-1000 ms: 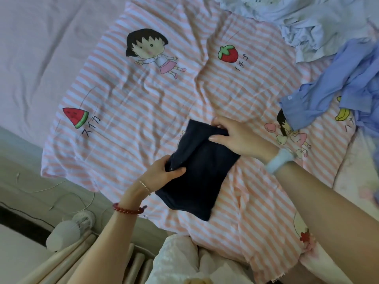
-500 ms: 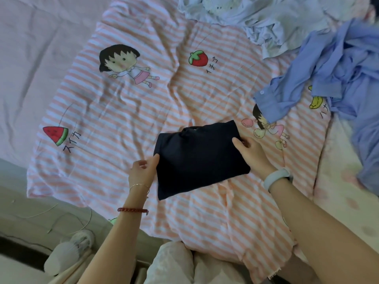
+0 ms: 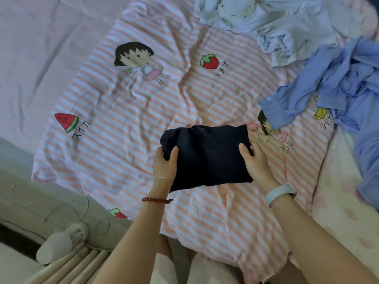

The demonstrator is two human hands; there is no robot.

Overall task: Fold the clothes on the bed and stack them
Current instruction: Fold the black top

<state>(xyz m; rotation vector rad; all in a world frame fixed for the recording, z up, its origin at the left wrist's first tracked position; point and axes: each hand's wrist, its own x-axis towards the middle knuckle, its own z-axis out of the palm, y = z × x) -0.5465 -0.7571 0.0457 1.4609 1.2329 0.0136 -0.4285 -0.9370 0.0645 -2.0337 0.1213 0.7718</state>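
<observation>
A dark navy garment (image 3: 207,156), already folded into a compact rectangle, lies on the striped cartoon-print sheet (image 3: 127,111) near the middle of the bed. The left hand (image 3: 165,162) grips its left edge, thumb on top and fingers apparently tucked underneath, though the cloth hides them. The right hand (image 3: 255,158) holds the right edge the same way, thumb pressed on the fabric.

The garment looks soft, light and limp, so the folds would likely slump or spring open if it were lifted by one side only. Holding both short edges at once, with fingers under and thumbs over, should keep the layers together; it seems neither slippery nor fragile.

The sheet is wrinkled and gives under pressure, which makes for a forgiving but uneven place to build a stack. At the far right, a crumpled blue shirt (image 3: 336,85) and a heap of pale clothes (image 3: 287,23) wait unfolded, well apart from the navy piece. A plain pink bedsheet (image 3: 41,48) shows at the left. Beyond the near edge of the bed, pale slippers (image 3: 61,242) sit on the floor among thin cords (image 3: 67,210).
</observation>
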